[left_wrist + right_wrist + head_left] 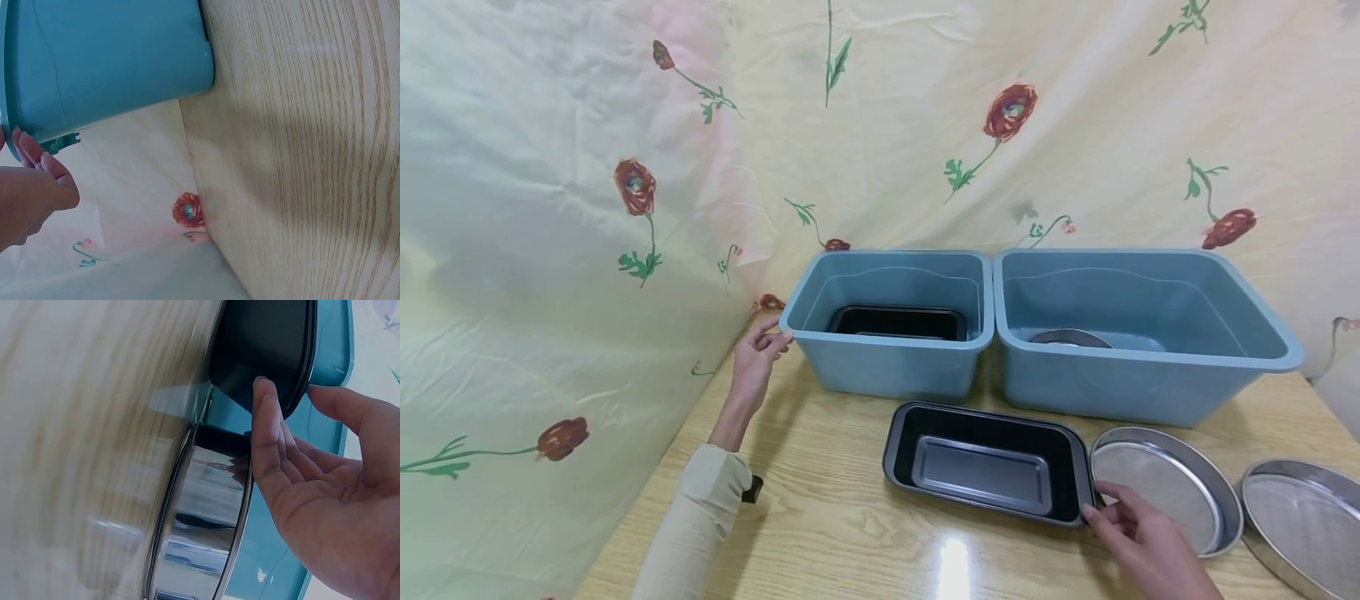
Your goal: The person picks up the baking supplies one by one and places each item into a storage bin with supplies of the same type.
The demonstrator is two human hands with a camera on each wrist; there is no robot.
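The loaf pan point(983, 473) looks like dark coated metal, smooth with a soft gloss. The left sieve point(1150, 487) has a polished, mirror-like metal wall around fine mesh; the right sieve point(1303, 525) shows similar bright metal and mesh. The left tub point(887, 367) and right tub point(1112, 387) are smooth blue plastic with a satin sheen. The bench point(820, 500) has a wood-grain top, glossy enough to reflect light; the flower-printed hanging point(880, 150) looks like creased, faintly shiny sheeting, the sleeve point(696, 500) matt cloth.

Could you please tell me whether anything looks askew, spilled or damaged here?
Nothing looks spilled or damaged. The black pan stands out mildly: it sits slightly askew to the left blue bin, and its right end, pinched by the right hand, crowds the nearest round sieve.
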